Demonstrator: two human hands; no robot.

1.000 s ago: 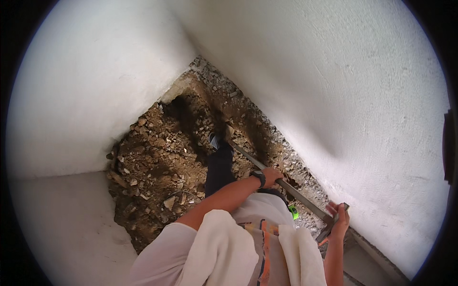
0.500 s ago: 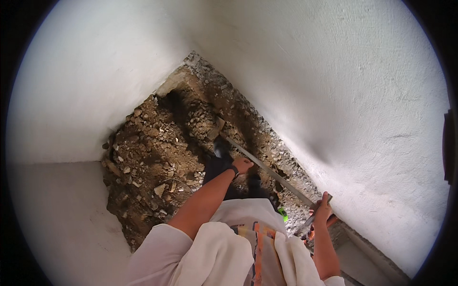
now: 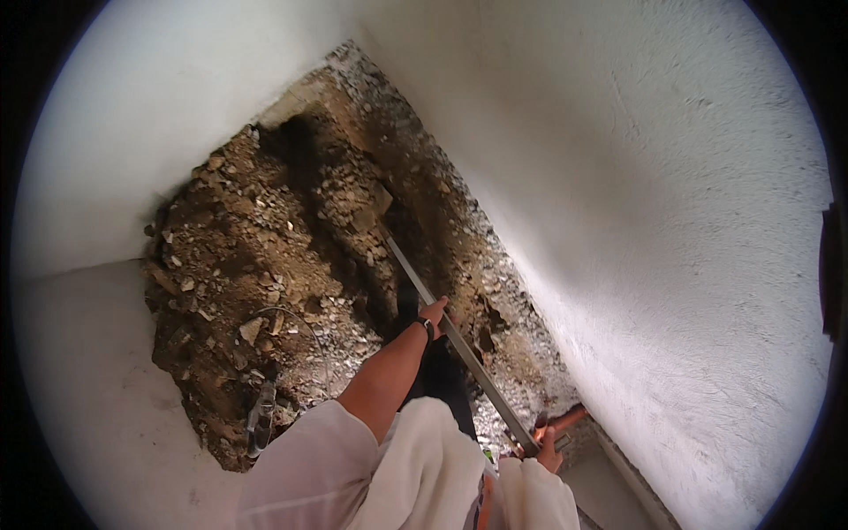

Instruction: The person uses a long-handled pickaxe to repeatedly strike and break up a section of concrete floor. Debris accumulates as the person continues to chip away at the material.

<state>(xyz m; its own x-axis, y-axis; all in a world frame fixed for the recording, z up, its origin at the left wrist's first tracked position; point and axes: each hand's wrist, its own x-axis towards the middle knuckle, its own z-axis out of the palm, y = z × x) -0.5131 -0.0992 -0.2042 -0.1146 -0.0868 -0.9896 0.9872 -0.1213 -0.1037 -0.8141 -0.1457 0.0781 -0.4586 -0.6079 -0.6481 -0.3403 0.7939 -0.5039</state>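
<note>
A hoe point(image 3: 481, 375) with a long grey metal handle slants across the dug pit. Its dirt-covered blade point(image 3: 373, 210) rests on the brown soil, partly blending with it. My left hand point(image 3: 433, 316), with a dark band at the wrist, is closed around the middle of the handle. Near the handle's rear end, my right hand point(image 3: 548, 452) grips it low at my right side. Loose soil and stone rubble point(image 3: 256, 265) lie left of the blade. A dark trench point(image 3: 305, 146) runs beyond it toward the corner.
White plastered walls point(image 3: 654, 203) meet at the far corner and bound the pit left and right. An orange pipe point(image 3: 570, 419) lies beside my right hand. A grey tool-like object point(image 3: 261, 417) lies on the rubble at left, with a thin cable nearby.
My left hand has taken hold of the handle, having been beside it. My right hand has moved down and closer to my body. The whole view has shifted.
</note>
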